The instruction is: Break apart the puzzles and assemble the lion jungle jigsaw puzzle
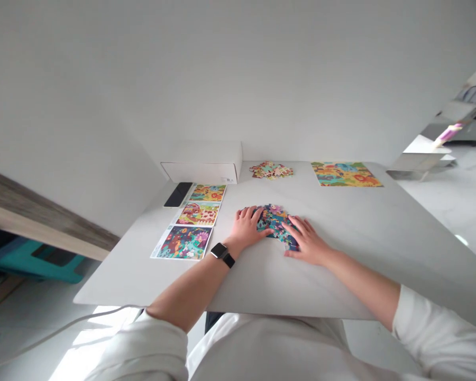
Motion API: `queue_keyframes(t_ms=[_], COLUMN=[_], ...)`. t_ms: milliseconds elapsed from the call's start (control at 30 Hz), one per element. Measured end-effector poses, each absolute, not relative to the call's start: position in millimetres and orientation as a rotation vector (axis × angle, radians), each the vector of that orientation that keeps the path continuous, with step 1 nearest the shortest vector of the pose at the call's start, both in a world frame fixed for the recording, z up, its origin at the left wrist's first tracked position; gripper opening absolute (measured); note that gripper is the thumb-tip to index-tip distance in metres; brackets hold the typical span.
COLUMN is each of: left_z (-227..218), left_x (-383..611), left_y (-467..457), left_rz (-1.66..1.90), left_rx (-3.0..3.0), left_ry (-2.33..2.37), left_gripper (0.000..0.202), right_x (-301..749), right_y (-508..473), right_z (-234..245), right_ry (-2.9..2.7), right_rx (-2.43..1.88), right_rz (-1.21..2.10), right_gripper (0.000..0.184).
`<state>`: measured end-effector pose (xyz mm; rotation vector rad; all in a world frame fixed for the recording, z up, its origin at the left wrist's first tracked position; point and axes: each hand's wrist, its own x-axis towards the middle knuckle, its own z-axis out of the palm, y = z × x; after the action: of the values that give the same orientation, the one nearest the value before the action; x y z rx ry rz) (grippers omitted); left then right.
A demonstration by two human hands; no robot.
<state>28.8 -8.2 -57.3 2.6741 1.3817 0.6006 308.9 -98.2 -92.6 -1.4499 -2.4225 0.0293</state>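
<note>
A heap of dark, many-coloured jigsaw puzzle pieces (276,219) lies on the white table between my hands. My left hand (249,227), with a black watch (222,254) on the wrist, rests flat against the heap's left side, fingers spread. On the right edge of the heap lies my right hand (307,241), its fingers also stretched and apart. Both hands touch the pieces, and some pieces are hidden under the fingers. To the left, a sheet with the dark puzzle's picture (184,243) lies flat.
Behind it are a farm picture (198,213), an animal picture (208,192) and a black phone (178,194). A white box (200,164) stands against the wall. Nearby sits another puzzle pile (270,170). At the back right lies an assembled-looking animal puzzle (347,174).
</note>
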Motion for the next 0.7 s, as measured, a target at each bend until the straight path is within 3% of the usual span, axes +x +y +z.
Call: queue_keyframes(t_ms=[233,700], left_z=[-56,-56], left_x=[19,20], left_y=[-11,70], left_rz=[0.528,0.527], left_rx=[2.764,2.803], left_ry=[1.205,1.21], left_gripper=[0.103,0.09], right_x=[306,285], right_y=[-41,50], right_z=[-87,-80], right_ry=[-2.486,-2.459], right_rx=[-1.402,-1.199], right_rz=[0.089,0.101], right_gripper=[0.114,0.096])
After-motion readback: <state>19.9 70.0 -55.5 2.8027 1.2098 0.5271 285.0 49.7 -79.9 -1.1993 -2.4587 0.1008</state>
